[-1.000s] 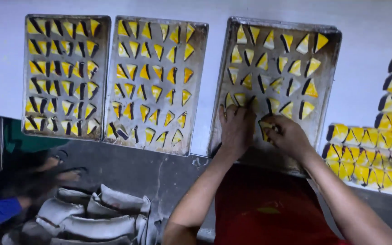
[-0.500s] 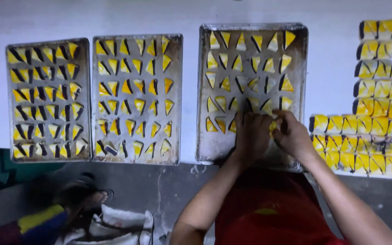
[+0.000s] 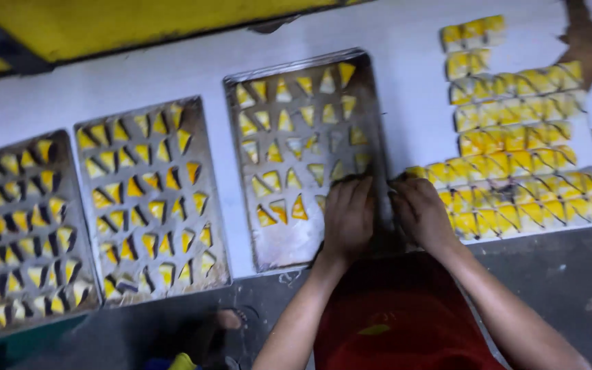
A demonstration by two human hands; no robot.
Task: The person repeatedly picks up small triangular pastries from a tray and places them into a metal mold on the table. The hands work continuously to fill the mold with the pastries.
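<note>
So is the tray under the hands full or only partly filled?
Partly filled. The metal tray holds rows of yellow triangular pieces across its far part, while its near left corner is bare; the left hand and right hand cover its near right edge.

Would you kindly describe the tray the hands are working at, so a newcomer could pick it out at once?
On the white table lie three rectangular metal baking trays. The wanted tray is the rightmost, beside the loose yellow pieces. Unlike its full neighbours, its near end is bare, and the left hand rests on it.
</note>
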